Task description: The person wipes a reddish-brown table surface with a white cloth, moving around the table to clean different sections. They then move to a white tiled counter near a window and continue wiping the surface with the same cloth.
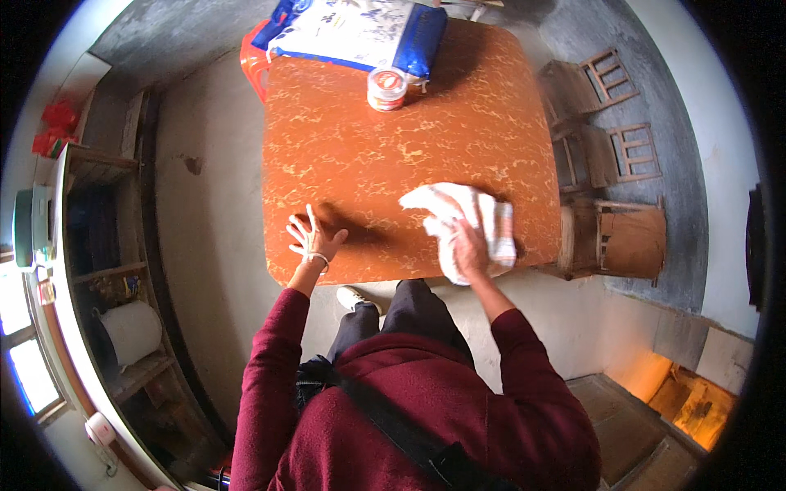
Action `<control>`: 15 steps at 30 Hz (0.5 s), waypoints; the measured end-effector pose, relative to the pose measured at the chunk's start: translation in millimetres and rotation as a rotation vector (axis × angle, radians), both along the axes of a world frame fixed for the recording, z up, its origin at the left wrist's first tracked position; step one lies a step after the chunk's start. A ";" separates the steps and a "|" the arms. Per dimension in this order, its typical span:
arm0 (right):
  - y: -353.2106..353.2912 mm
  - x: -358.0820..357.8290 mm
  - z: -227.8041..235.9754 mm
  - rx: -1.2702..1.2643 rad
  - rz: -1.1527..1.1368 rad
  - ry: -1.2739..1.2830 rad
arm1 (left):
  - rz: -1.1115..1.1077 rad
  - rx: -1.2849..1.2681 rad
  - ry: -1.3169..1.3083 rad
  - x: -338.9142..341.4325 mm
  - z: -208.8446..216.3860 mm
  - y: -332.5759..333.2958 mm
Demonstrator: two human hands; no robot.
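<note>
A white cloth with pale stripes (495, 233) lies bunched on the near right part of the brown marbled table (393, 176). My right hand (468, 252) presses on it from above, its fingers partly hidden in the folds and a little blurred. Toward the near left corner, my left hand (311, 237) has its fingers spread at the tabletop, with a pale bangle at the wrist. It holds nothing.
A clear round tub (386, 88) stands before a large blue and white bag (352, 34) at the table's far end. A red plastic stool (254, 61) shows behind the far left corner. Wooden chairs (632, 153) line the right side; shelves (106, 270) stand left.
</note>
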State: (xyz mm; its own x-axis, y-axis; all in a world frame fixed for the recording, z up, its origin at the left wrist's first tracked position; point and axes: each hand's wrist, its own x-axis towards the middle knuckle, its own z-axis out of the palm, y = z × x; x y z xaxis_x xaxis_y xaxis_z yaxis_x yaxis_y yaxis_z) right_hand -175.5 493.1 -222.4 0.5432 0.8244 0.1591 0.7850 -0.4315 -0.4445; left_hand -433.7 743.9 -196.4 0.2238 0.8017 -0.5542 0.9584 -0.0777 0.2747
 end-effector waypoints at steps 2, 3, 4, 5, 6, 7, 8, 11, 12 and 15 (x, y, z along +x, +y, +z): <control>-27.3 47.5 -1.5 -0.010 -0.232 -0.072 | -0.044 -0.084 0.145 30.4 29.2 -9.0; -29.9 68.1 -2.7 0.005 -0.336 -0.178 | -0.067 -0.125 0.216 42.9 35.8 -13.5; -33.2 86.8 -4.2 0.013 -0.442 -0.285 | -0.076 -0.116 0.209 43.3 30.7 -15.7; -31.4 95.8 -10.7 0.067 -0.482 -0.188 | -0.076 -0.120 0.215 44.1 27.2 -16.6; -28.9 93.1 -19.1 0.122 -0.527 -0.092 | -0.078 -0.124 0.224 46.4 28.3 -16.9; -12.6 76.0 -0.5 0.065 -0.539 0.131 | -0.055 -0.142 0.212 43.6 28.2 -14.7; -14.7 66.0 -10.8 0.038 -0.415 -0.172 | -0.050 -0.158 0.205 48.7 33.2 -15.9; -19.5 15.4 20.6 -0.034 -0.001 -0.003 | -0.057 -0.152 0.230 50.2 32.2 -15.0; -23.3 15.7 32.4 0.018 0.047 0.029 | -0.058 -0.147 0.256 50.1 29.5 -15.1; -55.6 51.4 9.3 0.022 -0.065 0.079 | -0.070 -0.166 0.290 54.3 26.0 -13.4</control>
State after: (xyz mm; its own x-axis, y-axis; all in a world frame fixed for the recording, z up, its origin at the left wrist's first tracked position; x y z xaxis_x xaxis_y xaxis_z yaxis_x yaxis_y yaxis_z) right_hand -124.1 437.5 -213.0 0.6067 0.7840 0.1315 0.7181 -0.4696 -0.5136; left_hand -379.4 730.6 -170.4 0.0896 0.6835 -0.7245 0.9923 -0.1234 0.0063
